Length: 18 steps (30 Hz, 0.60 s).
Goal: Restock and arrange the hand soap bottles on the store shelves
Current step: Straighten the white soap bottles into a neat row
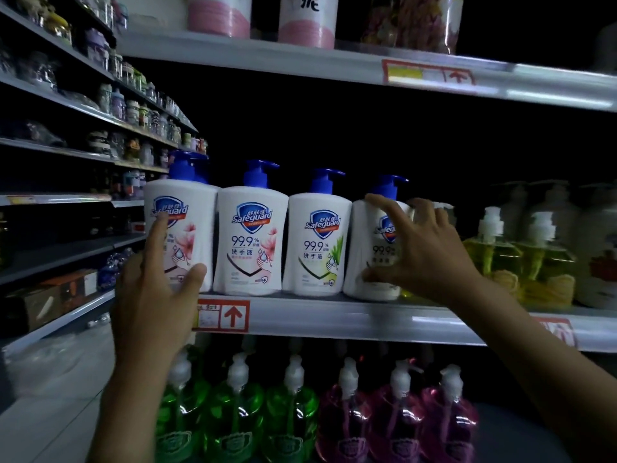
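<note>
Left hand presses loose, straight fingers on the first bottle, just above the tag. Right hand seems, in the dim light, to clasp the fourth bottle, well right of the tag. All four stand on the shelf, so this looks like straightening; next, probably square the fourth's label forward.

I see dim light, black dark behind grey metal shelving ahead; more racks on left, pale floor btm left.
</note>
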Available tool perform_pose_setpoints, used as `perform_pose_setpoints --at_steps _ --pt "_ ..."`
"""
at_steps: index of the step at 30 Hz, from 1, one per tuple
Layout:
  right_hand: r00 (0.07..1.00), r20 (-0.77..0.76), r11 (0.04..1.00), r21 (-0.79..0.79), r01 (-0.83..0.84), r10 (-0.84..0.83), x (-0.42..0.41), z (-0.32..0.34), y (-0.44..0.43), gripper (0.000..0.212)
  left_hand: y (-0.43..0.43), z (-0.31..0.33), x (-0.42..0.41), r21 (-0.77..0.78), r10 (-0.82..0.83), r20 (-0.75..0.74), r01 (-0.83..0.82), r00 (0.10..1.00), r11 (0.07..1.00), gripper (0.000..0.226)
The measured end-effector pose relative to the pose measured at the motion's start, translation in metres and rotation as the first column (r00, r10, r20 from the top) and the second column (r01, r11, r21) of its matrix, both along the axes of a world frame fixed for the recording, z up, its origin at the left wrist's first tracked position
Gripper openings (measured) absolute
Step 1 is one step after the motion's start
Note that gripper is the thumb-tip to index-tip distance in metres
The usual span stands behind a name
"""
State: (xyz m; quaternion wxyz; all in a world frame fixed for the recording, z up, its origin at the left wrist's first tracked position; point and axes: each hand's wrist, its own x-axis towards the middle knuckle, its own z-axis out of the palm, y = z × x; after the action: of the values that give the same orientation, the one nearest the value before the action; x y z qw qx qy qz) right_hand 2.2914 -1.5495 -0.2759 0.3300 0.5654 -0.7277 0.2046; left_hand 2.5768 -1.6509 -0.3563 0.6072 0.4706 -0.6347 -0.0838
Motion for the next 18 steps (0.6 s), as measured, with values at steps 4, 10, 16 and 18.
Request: perform_pose_setpoints --at_steps 4,10,16,18 --pt "1.0 -0.014 0.999 -0.042 0.026 -0.027 0.004 -0.001 -0.003 0.11 0.001 0.001 -0.001 -0.007 0.017 -0.02 -0.017 1.0 1.0 0.077" --pt "0.998 0.023 0.997 -0.053 -0.05 0.052 0.0 -0.008 0.005 0.1 -0.001 0.006 -0.008 0.003 0.058 -0.119 -0.058 0.991 0.998 0.077" --pt "0.995 -0.093 1.0 0.002 -0.023 0.023 -0.004 0.001 0.001 0.1 0.049 0.086 -0.089 -0.502 0.236 0.32 -0.047 0.918 0.863 0.049" --pt "0.994 -0.113 1.0 -0.007 -0.011 0.01 -0.002 0.004 -0.005 0.099 0.046 0.102 -0.116 -0.482 0.297 0.511 -0.017 0.807 0.876 0.054"
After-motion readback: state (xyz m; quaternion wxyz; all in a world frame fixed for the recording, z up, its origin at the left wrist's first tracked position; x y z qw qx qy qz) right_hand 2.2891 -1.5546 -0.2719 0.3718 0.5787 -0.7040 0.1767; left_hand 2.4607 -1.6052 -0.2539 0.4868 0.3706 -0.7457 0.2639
